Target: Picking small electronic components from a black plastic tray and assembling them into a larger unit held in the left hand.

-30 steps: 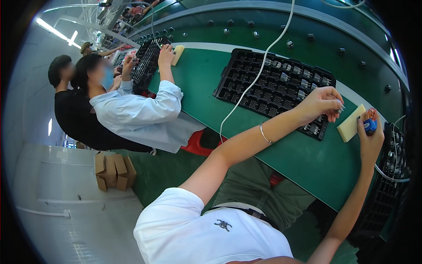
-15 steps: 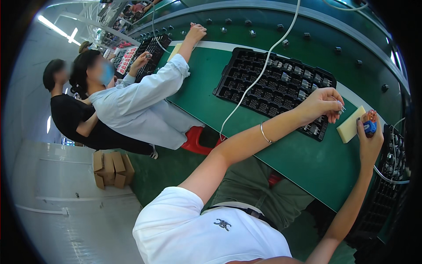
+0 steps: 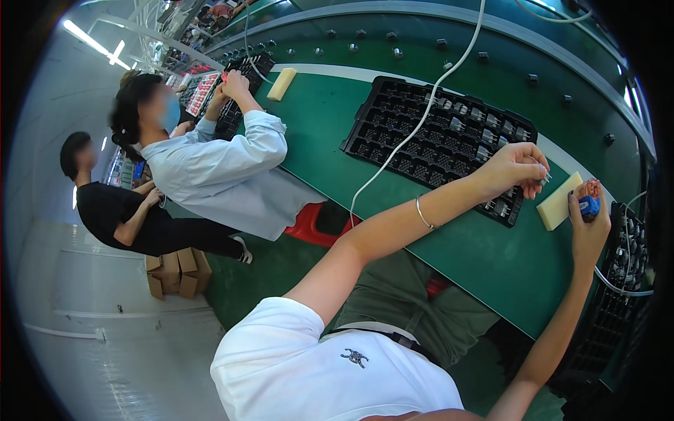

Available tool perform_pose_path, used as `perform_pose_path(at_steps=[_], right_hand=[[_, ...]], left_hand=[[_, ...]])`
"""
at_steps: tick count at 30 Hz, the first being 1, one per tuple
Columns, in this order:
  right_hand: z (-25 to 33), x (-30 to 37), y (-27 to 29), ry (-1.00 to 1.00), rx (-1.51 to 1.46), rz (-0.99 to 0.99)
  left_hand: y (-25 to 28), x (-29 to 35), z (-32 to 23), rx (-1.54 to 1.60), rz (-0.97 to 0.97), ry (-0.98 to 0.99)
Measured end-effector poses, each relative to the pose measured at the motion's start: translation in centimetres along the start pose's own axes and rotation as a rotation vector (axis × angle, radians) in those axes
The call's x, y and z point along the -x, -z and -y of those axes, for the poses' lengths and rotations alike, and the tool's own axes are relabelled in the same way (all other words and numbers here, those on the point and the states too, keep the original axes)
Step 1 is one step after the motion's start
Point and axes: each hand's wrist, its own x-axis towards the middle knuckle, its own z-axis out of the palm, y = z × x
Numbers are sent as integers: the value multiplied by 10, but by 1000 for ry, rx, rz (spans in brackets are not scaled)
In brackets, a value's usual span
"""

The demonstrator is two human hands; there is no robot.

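Observation:
My left hand (image 3: 516, 170) is pinched closed on a small metal part with pins (image 3: 545, 179), above the right end of a black compartment tray (image 3: 414, 133). Several similar metallic parts sit in the pockets toward that end; many others hold none. Farther right, my right hand (image 3: 591, 235) is wrapped round a small blue-and-orange object (image 3: 590, 201) whose kind I cannot make out. Between my two hands a pale yellow block (image 3: 559, 201), foam-like, lies on the green table (image 3: 484, 270).
A white cable (image 3: 421, 116) hangs across the tray. Behind the table runs a green belt (image 3: 491, 74) carrying spaced small parts. More black trays (image 3: 618, 281) with parts stand at far right. To the left a co-worker (image 3: 203, 154) sits beside another yellow block (image 3: 281, 84).
The co-worker's hand has come back from the belt and both their hands are together. The person in black has shifted left. Belt parts have moved slightly left. My hands hardly moved.

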Motion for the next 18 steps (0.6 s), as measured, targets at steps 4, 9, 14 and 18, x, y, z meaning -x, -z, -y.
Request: perform_pose_path(at_steps=[4, 9, 14, 18], right_hand=[[-2, 0, -2, 6, 18, -13], [0, -1, -1, 12, 38, -12], [7, -1, 1, 21, 61, 3], [5, -1, -1, -1, -6, 2]], left_hand=[[0, 0, 0, 1, -3, -1], [0, -1, 0, 1, -10, 0], [1, -2, -1, 10, -9, 5], [2, -2, 0, 7, -8, 7]])
